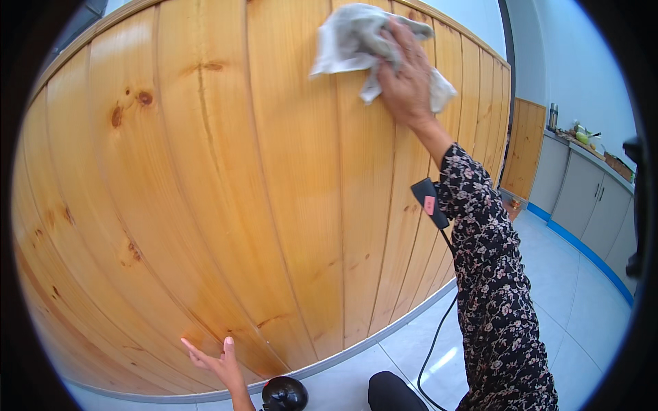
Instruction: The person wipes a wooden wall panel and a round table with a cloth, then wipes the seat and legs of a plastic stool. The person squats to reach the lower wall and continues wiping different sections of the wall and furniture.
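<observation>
My right hand [407, 77] presses a crumpled white-and-grey cloth [349, 38] against the upper part of a varnished wood-plank wall panel [298, 180]. The hand and cloth are slightly blurred. Low at the left, my left hand [218, 359] is held with thumb and fingers apart, nothing in it, close to the panel's lower planks; whether it touches them I cannot tell. Strapped or hung by my right forearm is a black device [431, 203] with a pink label, its black cable [434, 339] running down towards the floor.
A glossy black rounded object [285, 394] is beside my left wrist. My dark-clad knee [393, 393] shows at the bottom. Pale floor tiles [555, 287] meet the panel's grey baseboard [360, 345]. At the right stand grey cabinets [591, 200] with a steel flask [553, 116] and food on the counter.
</observation>
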The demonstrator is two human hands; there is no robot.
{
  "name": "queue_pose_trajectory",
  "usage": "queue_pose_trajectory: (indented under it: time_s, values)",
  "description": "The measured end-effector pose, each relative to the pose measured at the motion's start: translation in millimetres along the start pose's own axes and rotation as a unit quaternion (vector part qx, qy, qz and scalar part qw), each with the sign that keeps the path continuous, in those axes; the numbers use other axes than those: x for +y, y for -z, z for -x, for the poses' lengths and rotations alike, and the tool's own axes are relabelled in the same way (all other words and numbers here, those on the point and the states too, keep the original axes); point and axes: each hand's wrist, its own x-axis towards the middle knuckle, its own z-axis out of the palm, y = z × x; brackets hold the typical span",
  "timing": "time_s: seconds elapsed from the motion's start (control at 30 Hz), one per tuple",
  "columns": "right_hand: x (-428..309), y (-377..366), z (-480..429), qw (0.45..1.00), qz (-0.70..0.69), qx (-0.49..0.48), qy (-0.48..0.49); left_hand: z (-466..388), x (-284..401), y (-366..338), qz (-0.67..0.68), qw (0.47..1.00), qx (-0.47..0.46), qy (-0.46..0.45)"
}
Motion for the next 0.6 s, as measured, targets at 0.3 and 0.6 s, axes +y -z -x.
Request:
queue_pose_trajectory:
  time_s: [0.3, 0.6]
  values:
    - [104, 76, 182, 0.892, 0.107, 0.019, -0.440, -27, -7, -4, -0.120, 0.992, 0.006, -0.048]
    - [-40, 108, 319, 0.693, 0.106, 0.102, -0.706, -8, 64, -27, -0.150, 0.988, -0.013, -0.035]
